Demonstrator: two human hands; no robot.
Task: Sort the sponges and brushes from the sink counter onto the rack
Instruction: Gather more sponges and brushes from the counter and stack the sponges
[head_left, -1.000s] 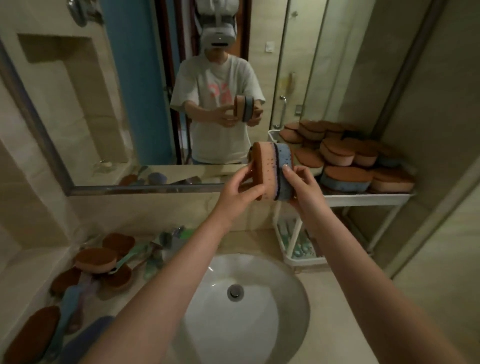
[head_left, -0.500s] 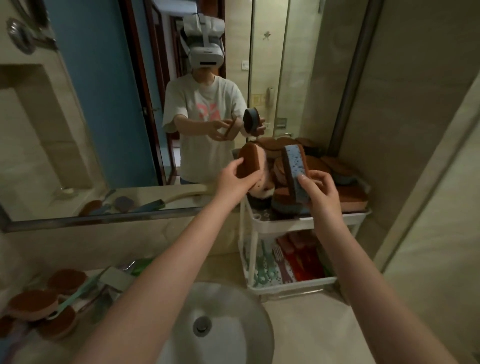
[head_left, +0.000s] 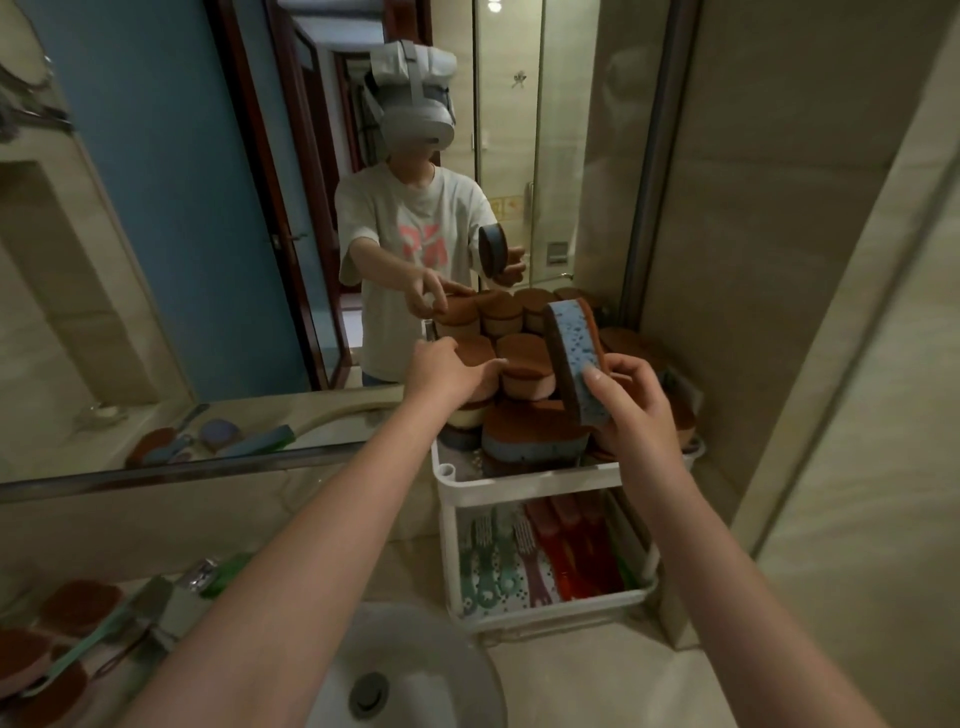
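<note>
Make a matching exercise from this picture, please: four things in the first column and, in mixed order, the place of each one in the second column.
Things
1. blue sponge
2. brushes
3. left hand
4. sink drain

Places
A. lower shelf of the white rack
B. bottom of the white basin, near the lower edge of the view
C. held on edge in the right hand, above the top shelf
D. on a brown-topped sponge at the left of the pile on the top shelf

Pairs: 1-C, 2-A, 3-D, 4-B
</note>
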